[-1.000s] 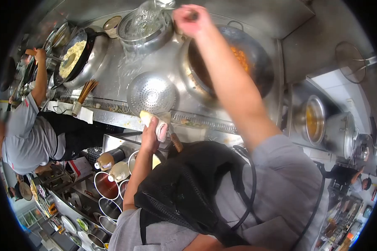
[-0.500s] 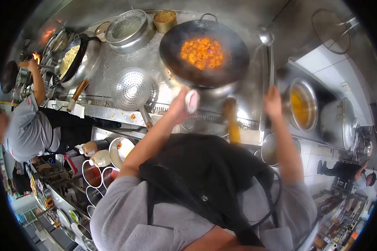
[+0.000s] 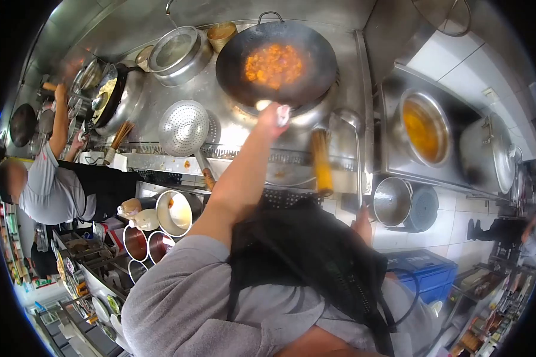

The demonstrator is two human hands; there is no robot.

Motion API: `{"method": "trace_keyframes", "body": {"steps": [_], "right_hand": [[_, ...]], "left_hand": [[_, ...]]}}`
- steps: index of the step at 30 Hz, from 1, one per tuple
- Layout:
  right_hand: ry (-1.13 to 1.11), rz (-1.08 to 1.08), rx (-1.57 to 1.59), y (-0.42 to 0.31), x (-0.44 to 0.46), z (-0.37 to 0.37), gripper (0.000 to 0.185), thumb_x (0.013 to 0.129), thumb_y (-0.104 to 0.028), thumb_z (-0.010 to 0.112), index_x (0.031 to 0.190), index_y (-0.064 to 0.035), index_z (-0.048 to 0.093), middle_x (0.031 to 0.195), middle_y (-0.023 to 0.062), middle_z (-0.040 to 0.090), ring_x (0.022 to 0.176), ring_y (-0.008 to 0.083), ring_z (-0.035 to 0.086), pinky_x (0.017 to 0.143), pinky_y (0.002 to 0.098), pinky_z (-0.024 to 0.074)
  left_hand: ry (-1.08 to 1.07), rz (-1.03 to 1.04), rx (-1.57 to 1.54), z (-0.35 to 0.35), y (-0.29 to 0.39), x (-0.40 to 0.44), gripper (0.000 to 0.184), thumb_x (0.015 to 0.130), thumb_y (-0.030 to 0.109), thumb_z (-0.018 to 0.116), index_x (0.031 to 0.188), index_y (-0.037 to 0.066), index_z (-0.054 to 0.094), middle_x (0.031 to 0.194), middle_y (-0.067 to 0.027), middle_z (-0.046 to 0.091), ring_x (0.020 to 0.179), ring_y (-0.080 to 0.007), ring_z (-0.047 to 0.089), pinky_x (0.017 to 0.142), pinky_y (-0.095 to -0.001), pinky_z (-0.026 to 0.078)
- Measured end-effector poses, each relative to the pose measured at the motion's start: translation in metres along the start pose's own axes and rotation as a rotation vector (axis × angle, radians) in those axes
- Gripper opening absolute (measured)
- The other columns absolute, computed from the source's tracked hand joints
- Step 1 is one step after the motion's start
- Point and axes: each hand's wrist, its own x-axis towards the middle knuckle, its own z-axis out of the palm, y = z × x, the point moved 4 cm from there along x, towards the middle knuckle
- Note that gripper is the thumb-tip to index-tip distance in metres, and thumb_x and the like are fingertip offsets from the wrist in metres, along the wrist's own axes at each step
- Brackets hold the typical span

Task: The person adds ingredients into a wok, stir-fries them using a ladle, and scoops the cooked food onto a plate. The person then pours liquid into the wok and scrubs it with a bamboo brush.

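My left hand [image 3: 272,121] is closed around a folded pale cloth [image 3: 283,115] at the near rim of the black wok [image 3: 232,71]. Whether its fingers also grip a wok handle is hidden. Orange-red diced food [image 3: 274,65] steams in the wok. Low on the right, close to my body, my right hand [image 3: 362,225] is wrapped around the end of a long-handled ladle [image 3: 358,160]. The ladle's bowl lies just right of the wok, over the steel stove top. A bamboo brush [image 3: 321,163] with a yellow handle lies between my hands.
Left of the wok are a perforated skimmer [image 3: 184,128] and a steel pot with a strainer [image 3: 178,53]. To the right stand a pot of yellow liquid [image 3: 426,128], a lidded pot [image 3: 488,152] and a blue crate [image 3: 426,271]. A co-worker [image 3: 59,190] cooks at the far left.
My left hand has moved forward with the cloth to the wok's rim. My right hand has drawn the ladle back toward my body. The camera view has shifted.
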Motion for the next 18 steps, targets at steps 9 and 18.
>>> {"method": "trace_keyframes", "body": {"steps": [9,18], "right_hand": [[0.119,-0.082,-0.002,-0.014,0.021,0.011,0.075,0.081,-0.004,0.055,0.148,-0.0058,0.020,0.142,0.0224,0.042,0.095,0.0433,0.061,0.078,0.0496,0.0497],[0.082,-0.037,0.019,-0.019,0.007,0.016,0.082,0.078,-0.003,0.054,0.149,-0.0107,0.013,0.124,0.0274,0.054,0.095,0.0471,0.061,0.081,0.0507,0.0491]], "left_hand": [[-0.071,0.025,-0.074,-0.062,0.006,-0.133,0.011,0.093,0.023,0.051,0.092,0.014,0.057,0.074,-0.0015,0.062,0.061,-0.0177,0.057,0.053,-0.0279,0.049],[-0.043,0.015,-0.026,-0.023,0.053,-0.115,0.017,0.095,0.024,0.048,0.090,0.011,0.058,0.074,-0.0036,0.062,0.062,-0.0170,0.058,0.049,-0.0273,0.044]]}}
